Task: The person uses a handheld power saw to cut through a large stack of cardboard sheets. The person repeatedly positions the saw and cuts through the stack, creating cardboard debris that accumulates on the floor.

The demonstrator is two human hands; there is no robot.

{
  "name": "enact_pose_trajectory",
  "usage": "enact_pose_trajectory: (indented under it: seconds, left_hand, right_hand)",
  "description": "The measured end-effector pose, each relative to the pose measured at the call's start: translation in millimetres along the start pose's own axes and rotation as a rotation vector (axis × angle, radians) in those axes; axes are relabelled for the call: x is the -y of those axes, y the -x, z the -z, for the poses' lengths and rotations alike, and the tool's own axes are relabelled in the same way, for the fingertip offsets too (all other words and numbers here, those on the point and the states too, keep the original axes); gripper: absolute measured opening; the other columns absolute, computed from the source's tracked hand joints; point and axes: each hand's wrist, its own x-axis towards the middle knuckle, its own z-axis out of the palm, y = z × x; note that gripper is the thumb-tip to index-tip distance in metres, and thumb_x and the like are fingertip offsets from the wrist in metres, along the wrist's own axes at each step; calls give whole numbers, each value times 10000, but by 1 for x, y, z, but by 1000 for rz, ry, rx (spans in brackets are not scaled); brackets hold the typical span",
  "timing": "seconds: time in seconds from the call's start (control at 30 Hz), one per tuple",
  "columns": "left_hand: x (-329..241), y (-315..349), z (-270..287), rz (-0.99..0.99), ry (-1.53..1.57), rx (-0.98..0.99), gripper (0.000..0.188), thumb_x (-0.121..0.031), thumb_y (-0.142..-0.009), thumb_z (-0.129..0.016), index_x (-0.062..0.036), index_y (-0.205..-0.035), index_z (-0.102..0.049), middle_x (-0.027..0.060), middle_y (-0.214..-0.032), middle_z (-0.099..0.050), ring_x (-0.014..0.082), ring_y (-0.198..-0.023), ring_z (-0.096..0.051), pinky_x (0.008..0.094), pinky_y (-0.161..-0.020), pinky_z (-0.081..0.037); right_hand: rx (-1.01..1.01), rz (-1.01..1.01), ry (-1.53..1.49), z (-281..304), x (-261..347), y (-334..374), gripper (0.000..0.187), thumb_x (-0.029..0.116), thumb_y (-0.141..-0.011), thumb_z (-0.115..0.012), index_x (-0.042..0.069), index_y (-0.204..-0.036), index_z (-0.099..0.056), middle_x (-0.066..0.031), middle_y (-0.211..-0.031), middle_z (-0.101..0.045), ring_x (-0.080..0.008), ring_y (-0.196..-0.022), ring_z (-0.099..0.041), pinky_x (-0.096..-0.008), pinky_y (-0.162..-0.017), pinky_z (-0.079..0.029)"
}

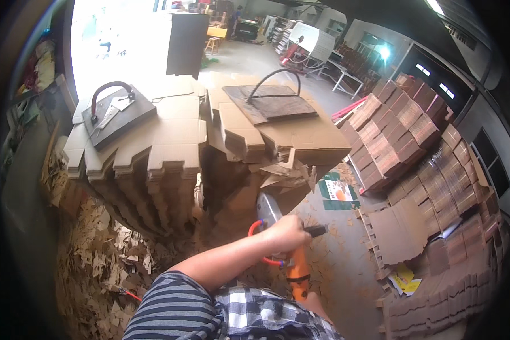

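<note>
An orange handheld power tool [298, 273] with a grey metal head and red tubing points forward from my body. My left hand [289, 233] is closed around the front of it, where a black side handle [316, 230] sticks out. Partly hidden, my right hand [311, 301] grips the tool's rear end. The metal head [268, 208] is against the side of the right-hand stack of die-cut cardboard sheets [317, 131], below torn scraps [289, 174] hanging from its notched edge. To the left stands another notched cardboard stack [173, 148].
A dark board with a curved handle [119, 116] weighs down the left stack; a wooden one [272, 105] lies on the right. Cardboard offcuts [105, 266] cover the floor at left. Bundled cardboard piles [430, 170] line the right side. A green printed sheet [339, 192] lies on the floor.
</note>
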Motion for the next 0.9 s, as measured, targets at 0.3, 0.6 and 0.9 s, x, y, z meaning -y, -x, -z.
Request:
enact_pose_trajectory:
  seconds: [0.3,0.6,0.9]
  left_hand:
    - [14,32,-8,72,113,216,245,-174,-665,-553,13,-811,-494,65,-575,-515,137,-452,-503,255,-425,-415]
    - [105,23,1,377,477,261,185,-16,-664,-584,9,-834,-514,71,-625,-516,154,-503,-502,258,-443,-413]
    - [125,54,7,468,590,-155,99,12,-669,-540,-1,-749,-483,69,-566,-487,155,-464,-474,268,-424,-375]
  right_hand:
    - [81,49,41,-13,-33,-14,314,307,-665,-563,3,-731,-521,-125,-589,-522,-240,-534,-513,-349,-499,-405]
    - [420,116,320,-57,-85,-50,472,480,-699,-484,111,-989,-528,-192,-814,-562,-355,-753,-543,-419,-638,-418]
    - [35,428,-77,2,-5,-131,418,390,-728,-496,39,-953,-530,-188,-890,-545,-321,-857,-517,-385,-712,-397]
